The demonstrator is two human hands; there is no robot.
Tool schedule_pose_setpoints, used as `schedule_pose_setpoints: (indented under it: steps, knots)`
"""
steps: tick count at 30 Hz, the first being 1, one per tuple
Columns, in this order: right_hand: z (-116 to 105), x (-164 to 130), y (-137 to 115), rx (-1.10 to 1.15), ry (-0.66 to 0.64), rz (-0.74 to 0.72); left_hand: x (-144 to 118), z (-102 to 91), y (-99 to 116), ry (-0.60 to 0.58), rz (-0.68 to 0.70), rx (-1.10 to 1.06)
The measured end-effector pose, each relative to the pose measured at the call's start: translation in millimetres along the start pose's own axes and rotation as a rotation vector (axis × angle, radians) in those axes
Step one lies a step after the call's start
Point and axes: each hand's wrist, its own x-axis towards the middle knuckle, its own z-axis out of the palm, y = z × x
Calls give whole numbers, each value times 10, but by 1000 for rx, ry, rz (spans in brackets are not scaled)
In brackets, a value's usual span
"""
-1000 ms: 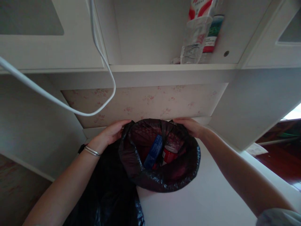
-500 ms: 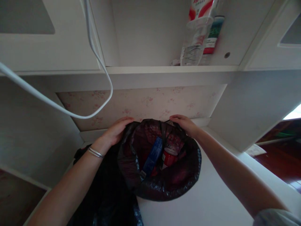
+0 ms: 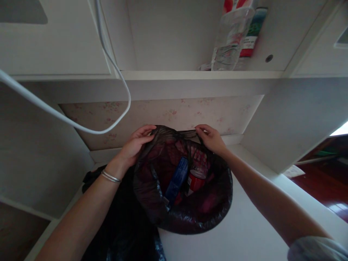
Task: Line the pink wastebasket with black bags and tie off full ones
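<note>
A round bin lined with a thin black garbage bag (image 3: 187, 223) stands on a white surface, its mouth facing me. Inside lie a blue box (image 3: 176, 181) and a red can (image 3: 196, 180). My left hand (image 3: 137, 142) pinches the bag's far left edge between thumb and fingers. At the far right edge my right hand (image 3: 210, 137) grips the same bag, and a strip of sheer black plastic is stretched between the two hands. A larger black plastic bag (image 3: 122, 221) lies to the left, partly under my left forearm.
A white cable (image 3: 81, 127) loops down in front at the left. Above the bin runs a white shelf (image 3: 174, 75) holding a clear plastic bottle (image 3: 227, 43) and a green-and-red container (image 3: 251, 36). White panels stand at both sides, with flowered wallpaper (image 3: 174, 112) behind.
Both hands have lifted the bag's far edge up off the bin's rim, so the plastic now rises between them. The view has shifted slightly.
</note>
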Motion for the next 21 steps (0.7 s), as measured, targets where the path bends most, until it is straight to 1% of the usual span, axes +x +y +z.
schedule_pose_setpoints:
  steps: [2,4,5,6,7,8,10,11,12,13,14,15,17,19,21]
  knots:
    - [-119,-116,4,22,90,-3,-161,-81,74,-7,29,-16]
    - [-275,-276,19,36,182,10,-356,-197,127,-11,25,-14]
    - [-358,-370,28,51,204,24,-464,-256,134,-1,19,-3]
    - [-440,-469,37,84,194,51,-578,-309,123,23,27,12]
    - [-517,-571,43,142,147,101,-696,-354,92,58,51,22]
    - [-583,-670,46,223,63,175,-817,-387,41,106,95,26]
    - [-679,-850,42,421,-173,362,-1059,-421,-107,186,156,-1]
    - [-708,-925,39,515,-291,455,-1176,-425,-193,217,117,-6]
    - [-725,-990,38,589,-379,531,-1288,-423,-278,254,36,4]
    - [-734,-1045,42,647,-430,590,-1395,-419,-357,278,-60,7]
    - [-738,-1092,50,686,-442,638,-1496,-414,-423,288,-158,11]
    - [-741,-1134,62,708,-422,678,-1590,-412,-473,276,-243,8]
    - [-758,-1210,85,726,-332,727,-1762,-409,-523,199,-361,-21]
    - [-804,-1288,77,740,-242,744,-1909,-399,-506,89,-429,-62]
    - [-887,-1364,10,749,-157,742,-2022,-358,-438,-10,-472,-89]
